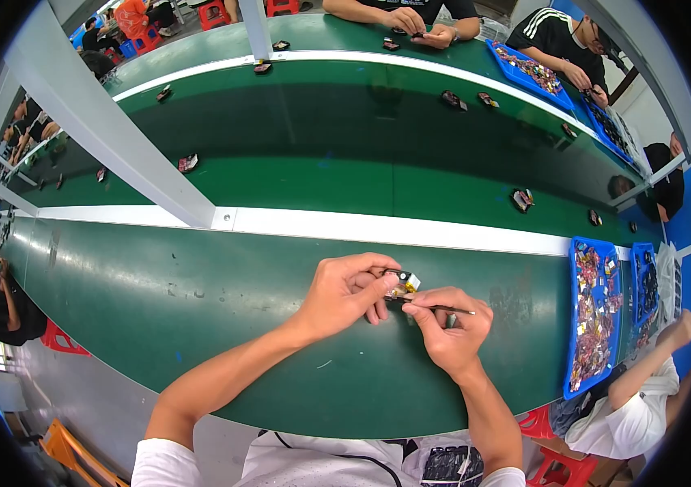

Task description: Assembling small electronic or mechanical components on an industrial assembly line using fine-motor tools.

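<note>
Above the green bench top, my left hand [349, 294] is closed around a small black device part [402, 280] with a silvery block and a yellowish bit on it. Its exact kind is too small to make out. My right hand [452, 329] pinches a thin dark stick-like tool [447, 308]. One end of that tool meets the device part near my left fingertips; the other end points off to the right. My fingers partly cover both things.
On the right stand a blue tray [570, 357] of small colourful parts and another blue tray [644, 252] of dark pieces. Beyond a white rail [378, 227], a green conveyor belt [345, 174] carries several small black devices. A white post [110, 122] slants at left. Other people sit around.
</note>
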Demonstrator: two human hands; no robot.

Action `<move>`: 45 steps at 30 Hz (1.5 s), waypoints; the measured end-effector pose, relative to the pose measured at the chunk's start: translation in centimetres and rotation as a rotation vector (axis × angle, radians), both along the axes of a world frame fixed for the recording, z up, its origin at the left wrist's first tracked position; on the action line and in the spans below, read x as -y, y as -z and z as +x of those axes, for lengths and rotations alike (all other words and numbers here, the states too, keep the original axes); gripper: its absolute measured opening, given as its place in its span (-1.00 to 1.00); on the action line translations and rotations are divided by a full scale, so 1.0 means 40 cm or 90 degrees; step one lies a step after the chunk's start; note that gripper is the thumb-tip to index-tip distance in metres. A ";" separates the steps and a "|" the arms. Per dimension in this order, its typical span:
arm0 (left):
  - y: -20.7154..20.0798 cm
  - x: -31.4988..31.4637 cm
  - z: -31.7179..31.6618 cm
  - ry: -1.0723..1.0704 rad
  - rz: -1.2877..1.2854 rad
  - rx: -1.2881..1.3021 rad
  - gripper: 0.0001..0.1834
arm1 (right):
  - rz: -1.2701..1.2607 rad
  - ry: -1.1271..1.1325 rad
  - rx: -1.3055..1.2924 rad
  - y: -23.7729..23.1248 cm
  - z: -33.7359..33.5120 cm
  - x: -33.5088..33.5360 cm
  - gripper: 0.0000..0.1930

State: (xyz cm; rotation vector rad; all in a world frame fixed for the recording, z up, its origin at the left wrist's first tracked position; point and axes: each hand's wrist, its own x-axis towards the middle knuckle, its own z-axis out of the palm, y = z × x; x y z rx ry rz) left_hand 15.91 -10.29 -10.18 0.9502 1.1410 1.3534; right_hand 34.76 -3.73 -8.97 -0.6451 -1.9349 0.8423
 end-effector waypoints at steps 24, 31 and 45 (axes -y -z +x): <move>0.005 -0.008 0.032 -0.065 -0.025 -0.038 -0.83 | 0.190 -0.025 0.047 0.007 -0.010 0.002 -0.78; -0.006 -0.116 -0.041 -0.178 -0.065 -0.084 -0.82 | 0.080 0.076 -0.063 0.010 -0.005 -0.023 -0.82; -0.025 -0.397 -0.227 -0.399 0.122 -0.890 -0.75 | 0.127 0.032 -0.054 0.023 -0.023 -0.009 -0.86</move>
